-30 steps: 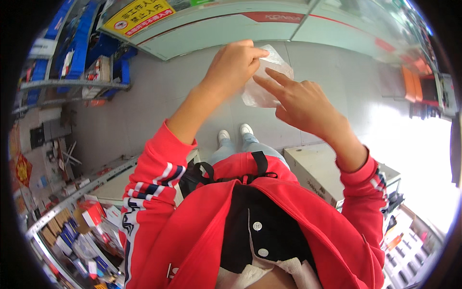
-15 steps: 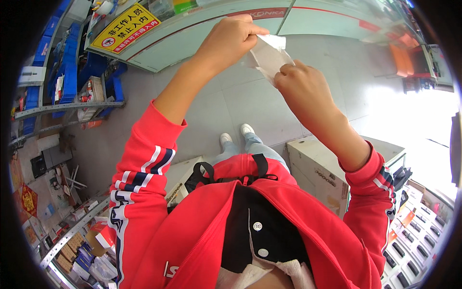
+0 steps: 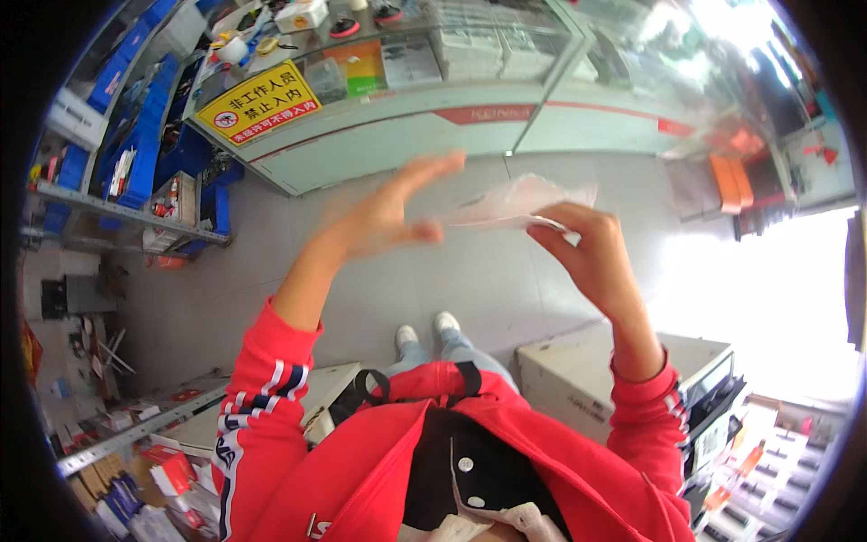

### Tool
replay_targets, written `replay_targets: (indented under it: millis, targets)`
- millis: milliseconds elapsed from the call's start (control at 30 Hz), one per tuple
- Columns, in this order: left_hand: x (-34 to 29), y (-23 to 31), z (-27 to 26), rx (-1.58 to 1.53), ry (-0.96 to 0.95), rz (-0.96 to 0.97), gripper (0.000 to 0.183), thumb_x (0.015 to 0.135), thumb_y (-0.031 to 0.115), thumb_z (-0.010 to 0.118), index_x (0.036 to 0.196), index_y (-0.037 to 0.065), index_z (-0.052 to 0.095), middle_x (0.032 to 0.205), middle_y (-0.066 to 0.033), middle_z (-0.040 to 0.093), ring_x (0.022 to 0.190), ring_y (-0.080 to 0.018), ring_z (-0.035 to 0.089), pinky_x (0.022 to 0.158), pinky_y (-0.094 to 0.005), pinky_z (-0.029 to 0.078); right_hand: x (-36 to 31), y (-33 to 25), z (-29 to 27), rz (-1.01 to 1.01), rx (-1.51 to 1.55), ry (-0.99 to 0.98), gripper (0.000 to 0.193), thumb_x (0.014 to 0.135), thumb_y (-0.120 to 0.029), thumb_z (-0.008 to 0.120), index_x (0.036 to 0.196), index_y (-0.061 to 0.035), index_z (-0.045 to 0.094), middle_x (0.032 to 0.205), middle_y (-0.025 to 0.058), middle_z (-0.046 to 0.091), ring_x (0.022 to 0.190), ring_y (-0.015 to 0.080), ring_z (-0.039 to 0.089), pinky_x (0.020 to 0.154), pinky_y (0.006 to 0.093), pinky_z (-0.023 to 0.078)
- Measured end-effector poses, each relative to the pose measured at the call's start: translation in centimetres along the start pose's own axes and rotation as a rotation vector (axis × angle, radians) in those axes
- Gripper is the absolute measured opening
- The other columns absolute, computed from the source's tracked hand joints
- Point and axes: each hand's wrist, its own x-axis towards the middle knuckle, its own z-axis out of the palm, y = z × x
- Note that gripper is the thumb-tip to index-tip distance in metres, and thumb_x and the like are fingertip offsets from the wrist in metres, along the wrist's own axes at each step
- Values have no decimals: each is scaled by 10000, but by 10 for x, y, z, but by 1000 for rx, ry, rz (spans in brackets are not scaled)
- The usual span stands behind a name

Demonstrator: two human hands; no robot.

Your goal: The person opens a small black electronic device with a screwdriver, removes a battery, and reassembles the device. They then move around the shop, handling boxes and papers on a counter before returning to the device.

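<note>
A thin, whitish sheet, partly see-through and blurred, hangs in the air over the floor; whether it is paper or a plastic bag I cannot tell. My right hand pinches its near right edge between thumb and fingers. To the left of the sheet is my left hand, smeared by motion. Its thumb and fingers are spread apart, with nothing visible between them, and the sheet's left end lies close to the thumb tip.
Ahead stands a glass display counter with a yellow sign on its front. Metal shelving with blue bins is at the left. A whitish cabinet stands near my right side, with orange boxes at the far right.
My left hand has let go of the sheet and moved left, its fingers opening. The right hand keeps its grip. Both hands sit lower in the picture, and more of the counter top shows.
</note>
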Motion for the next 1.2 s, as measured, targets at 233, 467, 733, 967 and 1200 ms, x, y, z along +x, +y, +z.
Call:
replay_targets:
  millis: [233,467,733,967,1200]
  targets:
    - [-82,-40,36,340,453,-366,234,770,217,617,903,27,648,845,-134,631,839,-326,584,725,-412,446,39,8,64,156,272,-218,101,757,-59,668,808,20,631,648,73,560,609,105,500,563,261,417]
    - [-220,-44,-3,247,631,-861,230,750,227,642,903,56,651,879,-145,625,821,-309,583,698,-374,448,110,-40,204,-559,-25,-397,164,655,-25,723,788,7,631,804,62,598,590,188,487,590,292,440]
    - [-423,-56,-86,562,1581,-848,486,713,93,682,1172,56,526,1114,-119,556,959,-249,561,808,-336,443,203,-167,443,-572,-19,-719,215,746,-150,672,712,7,530,651,191,561,577,380,537,508,382,423]
    - [-521,-29,-153,171,1966,-1037,445,757,39,628,1185,57,510,1107,-112,545,906,-199,573,812,-306,441,294,-291,644,-495,91,-673,197,776,-115,615,832,6,471,692,214,558,646,387,567,565,395,436]
    - [-619,-55,-220,169,2289,-1288,478,767,-12,597,1226,39,473,1114,-127,553,852,-202,595,774,-297,458,375,-425,925,-838,168,-735,203,756,-75,598,910,-12,481,779,222,598,747,414,582,629,457,455]
